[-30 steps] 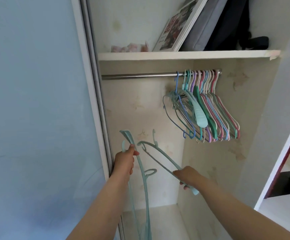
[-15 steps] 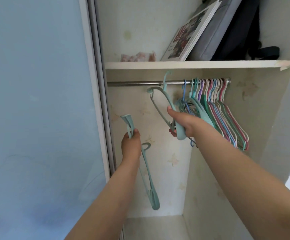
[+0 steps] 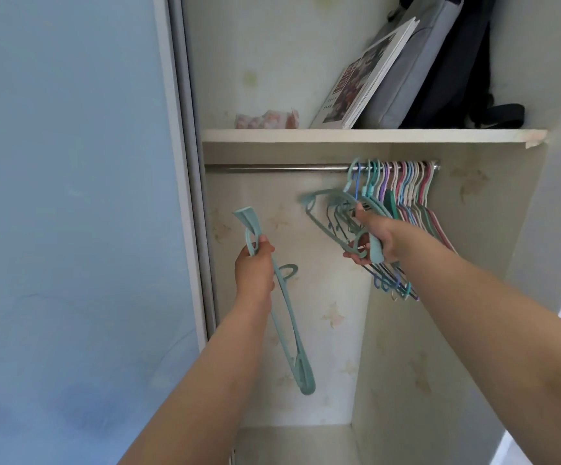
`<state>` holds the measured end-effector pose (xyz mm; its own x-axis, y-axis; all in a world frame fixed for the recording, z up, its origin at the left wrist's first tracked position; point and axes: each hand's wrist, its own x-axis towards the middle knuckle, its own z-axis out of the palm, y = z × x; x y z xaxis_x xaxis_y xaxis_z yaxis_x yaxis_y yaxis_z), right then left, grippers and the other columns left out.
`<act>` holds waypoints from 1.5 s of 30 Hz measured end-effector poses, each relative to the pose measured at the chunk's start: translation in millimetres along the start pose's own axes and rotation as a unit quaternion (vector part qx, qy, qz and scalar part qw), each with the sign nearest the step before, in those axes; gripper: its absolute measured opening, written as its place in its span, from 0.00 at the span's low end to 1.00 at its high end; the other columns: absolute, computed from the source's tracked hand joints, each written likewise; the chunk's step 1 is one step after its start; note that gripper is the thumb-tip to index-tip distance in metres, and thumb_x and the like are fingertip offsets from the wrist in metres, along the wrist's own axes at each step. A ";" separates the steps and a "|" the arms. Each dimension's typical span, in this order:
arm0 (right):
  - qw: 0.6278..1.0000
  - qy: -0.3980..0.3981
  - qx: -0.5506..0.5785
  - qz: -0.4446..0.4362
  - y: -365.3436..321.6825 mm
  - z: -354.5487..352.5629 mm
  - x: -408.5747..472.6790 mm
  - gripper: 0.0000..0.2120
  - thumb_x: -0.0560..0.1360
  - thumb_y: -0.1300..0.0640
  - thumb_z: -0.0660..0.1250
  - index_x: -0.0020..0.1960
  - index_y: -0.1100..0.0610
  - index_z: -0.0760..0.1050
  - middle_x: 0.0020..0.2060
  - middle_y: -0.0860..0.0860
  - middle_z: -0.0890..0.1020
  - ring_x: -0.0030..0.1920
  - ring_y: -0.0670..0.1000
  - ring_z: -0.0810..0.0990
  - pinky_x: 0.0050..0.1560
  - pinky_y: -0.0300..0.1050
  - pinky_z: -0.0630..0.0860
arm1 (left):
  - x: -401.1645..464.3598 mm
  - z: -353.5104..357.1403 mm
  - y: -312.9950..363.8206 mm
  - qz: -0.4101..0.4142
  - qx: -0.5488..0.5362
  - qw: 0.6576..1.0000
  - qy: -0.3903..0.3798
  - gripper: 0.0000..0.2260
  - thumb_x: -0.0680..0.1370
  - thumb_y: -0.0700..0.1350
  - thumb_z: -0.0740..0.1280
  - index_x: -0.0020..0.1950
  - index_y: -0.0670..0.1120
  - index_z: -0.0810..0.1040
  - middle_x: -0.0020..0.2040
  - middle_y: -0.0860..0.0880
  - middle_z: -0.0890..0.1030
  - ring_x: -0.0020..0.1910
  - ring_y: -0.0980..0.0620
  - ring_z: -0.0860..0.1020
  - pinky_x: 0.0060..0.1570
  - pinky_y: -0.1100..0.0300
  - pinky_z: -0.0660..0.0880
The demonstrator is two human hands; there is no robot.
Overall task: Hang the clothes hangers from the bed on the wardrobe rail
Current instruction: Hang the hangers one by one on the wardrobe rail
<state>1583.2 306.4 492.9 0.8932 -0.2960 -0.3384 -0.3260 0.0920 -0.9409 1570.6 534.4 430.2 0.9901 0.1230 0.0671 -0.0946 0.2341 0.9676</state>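
Observation:
A metal wardrobe rail runs under the shelf. Several coloured hangers hang bunched at its right end. My right hand grips the lower end of a mint-green hanger whose hook is over the rail, just left of the bunch. Lower and to the left, my left hand holds a second mint-green hanger near its upper end. That one hangs down on edge with its hook pointing right.
A white shelf above the rail carries a leaning picture book, a grey case and a dark bag. The sliding door frame stands left of the opening, beside a pale blue wall. The wardrobe floor lies below.
My right hand has carried its hanger right along the rail and its hook now sits over the rail beside the bunch. My left hand with the other hanger has barely moved.

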 end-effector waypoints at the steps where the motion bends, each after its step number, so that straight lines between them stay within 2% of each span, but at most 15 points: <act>1: 1.000 0.017 0.012 0.001 3.4 -3.6 0.0 0.31 0.70 0.34 0.66 0.59 0.59 0.69 0.59 0.61 0.77 0.48 0.63 0.83 0.38 0.53 0.81 | -1.8 0.0 -0.3 0.001 -0.005 1.000 0.000 0.13 0.80 0.54 0.61 0.42 0.46 0.75 0.32 0.50 0.66 0.27 0.54 0.64 0.25 0.62 0.62; 7: 0.989 0.117 -0.041 -0.084 34.6 -7.1 -11.8 0.32 0.74 0.39 0.66 0.68 0.60 0.65 0.60 0.54 0.70 0.53 0.57 0.75 0.52 0.53 0.80 | -12.1 2.7 -2.7 -0.006 -0.042 0.999 0.006 0.19 0.79 0.59 0.60 0.40 0.45 0.74 0.29 0.51 0.64 0.23 0.55 0.61 0.24 0.63 0.58; 11: 0.909 0.296 -0.115 -0.269 123.5 0.3 -8.6 0.49 0.66 0.25 0.58 0.66 0.67 0.68 0.58 0.57 0.75 0.58 0.57 0.75 0.58 0.51 0.72 | -19.1 3.2 -8.6 -0.015 -0.085 0.996 0.001 0.20 0.78 0.61 0.62 0.39 0.45 0.76 0.25 0.53 0.64 0.20 0.57 0.59 0.21 0.65 0.56; 13: 0.923 0.234 -0.206 -0.227 176.8 4.3 -7.8 0.52 0.65 0.20 0.52 0.64 0.66 0.70 0.56 0.59 0.76 0.57 0.57 0.76 0.59 0.49 0.70 | -20.7 3.5 -12.7 -0.024 -0.108 0.994 -0.006 0.21 0.78 0.62 0.62 0.42 0.45 0.80 0.25 0.53 0.62 0.20 0.57 0.58 0.20 0.65 0.56; 15: 0.939 0.075 -0.318 -0.107 218.7 0.1 -14.0 0.43 0.71 0.26 0.55 0.65 0.63 0.70 0.56 0.57 0.77 0.56 0.56 0.77 0.59 0.47 0.70 | -18.0 1.6 -18.9 -0.059 -0.130 0.989 -0.023 0.24 0.76 0.65 0.61 0.45 0.45 0.81 0.25 0.54 0.59 0.20 0.57 0.56 0.20 0.65 0.54; 18: 0.972 -0.068 -0.225 -0.001 262.7 -21.5 -24.0 0.33 0.69 0.30 0.61 0.52 0.60 0.76 0.38 0.52 0.81 0.39 0.51 0.81 0.48 0.46 0.77 | -17.1 -0.6 -29.6 -0.104 -0.141 0.983 -0.051 0.26 0.74 0.68 0.60 0.44 0.45 0.81 0.25 0.54 0.57 0.21 0.58 0.54 0.19 0.65 0.52; 22: 0.997 -0.041 -0.046 0.047 286.2 -46.4 -34.4 0.24 0.65 0.33 0.63 0.34 0.56 0.71 0.27 0.51 0.71 0.27 0.50 0.71 0.29 0.41 0.75 | -9.1 -0.5 -50.7 -0.146 -0.148 0.978 -0.033 0.26 0.71 0.68 0.65 0.46 0.44 0.79 0.30 0.53 0.69 0.23 0.58 0.65 0.21 0.65 0.64; 25: 0.995 0.061 -0.063 -0.041 277.4 -57.0 -40.0 0.24 0.71 0.36 0.63 0.32 0.55 0.65 0.24 0.50 0.65 0.21 0.47 0.62 0.22 0.35 0.59 | -9.9 -7.7 -68.3 -0.211 0.049 0.973 0.072 0.37 0.67 0.69 0.68 0.62 0.41 0.73 0.58 0.43 0.78 0.53 0.44 0.78 0.53 0.53 0.76; 26: 0.989 0.085 -0.097 -0.071 272.5 -60.0 -40.6 0.24 0.74 0.38 0.63 0.31 0.55 0.65 0.24 0.50 0.66 0.22 0.47 0.63 0.23 0.37 0.60 | -17.0 -8.5 -75.9 -0.189 0.146 0.962 0.134 0.36 0.71 0.63 0.69 0.68 0.39 0.68 0.65 0.39 0.72 0.62 0.40 0.73 0.61 0.52 0.70; 28: 0.965 0.122 -0.197 -0.120 262.7 -64.8 -42.4 0.24 0.76 0.40 0.63 0.29 0.57 0.68 0.24 0.52 0.70 0.24 0.49 0.68 0.28 0.40 0.66 | -39.3 -5.2 -86.6 0.058 0.222 0.954 0.195 0.26 0.77 0.46 0.68 0.71 0.38 0.66 0.69 0.36 0.67 0.67 0.38 0.67 0.64 0.54 0.62; 31: 0.918 0.144 -0.337 -0.150 244.0 -72.4 -48.5 0.25 0.73 0.39 0.67 0.33 0.60 0.72 0.27 0.51 0.72 0.30 0.50 0.71 0.34 0.43 0.66 | -38.1 4.7 -95.8 0.354 0.306 0.882 0.055 0.18 0.78 0.41 0.63 0.69 0.42 0.72 0.71 0.41 0.69 0.69 0.41 0.65 0.68 0.56 0.58; 34: 0.907 0.113 -0.371 -0.164 222.2 -84.5 -57.4 0.24 0.69 0.39 0.71 0.30 0.57 0.68 0.27 0.50 0.68 0.30 0.49 0.67 0.34 0.44 0.62 | -7.6 12.9 -75.2 0.334 0.387 0.852 -0.112 0.16 0.81 0.48 0.58 0.67 0.50 0.75 0.74 0.50 0.66 0.74 0.47 0.59 0.73 0.56 0.54; 37: 0.922 0.074 -0.340 -0.167 203.5 -93.4 -68.0 0.24 0.67 0.42 0.75 0.27 0.55 0.65 0.24 0.47 0.65 0.28 0.46 0.64 0.34 0.43 0.60 | 1.3 16.0 -60.4 0.283 0.385 0.818 -0.321 0.15 0.82 0.52 0.58 0.48 0.52 0.84 0.61 0.55 0.78 0.65 0.53 0.73 0.67 0.55 0.66; 40: 0.923 0.075 -0.338 -0.171 190.4 -96.0 -77.9 0.25 0.66 0.42 0.76 0.27 0.54 0.63 0.24 0.47 0.63 0.27 0.46 0.63 0.33 0.42 0.59 | -3.3 18.4 -60.0 0.293 0.481 0.778 -0.277 0.22 0.80 0.60 0.57 0.35 0.48 0.79 0.41 0.53 0.76 0.41 0.50 0.77 0.44 0.55 0.73; 45: 0.879 0.139 -0.406 -0.206 177.4 -83.5 -92.7 0.25 0.68 0.40 0.72 0.31 0.60 0.69 0.26 0.50 0.68 0.28 0.49 0.67 0.32 0.44 0.64 | -14.2 27.9 -48.2 0.333 0.583 0.734 -0.105 0.27 0.80 0.64 0.47 0.37 0.47 0.74 0.37 0.49 0.79 0.38 0.45 0.76 0.33 0.58 0.65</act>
<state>1416.7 270.8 358.6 0.9142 -0.3760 0.1511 -0.2070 -0.7539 -0.6236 1564.0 494.4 389.4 0.7701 -0.3442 0.5371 -0.5330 -0.8097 0.2454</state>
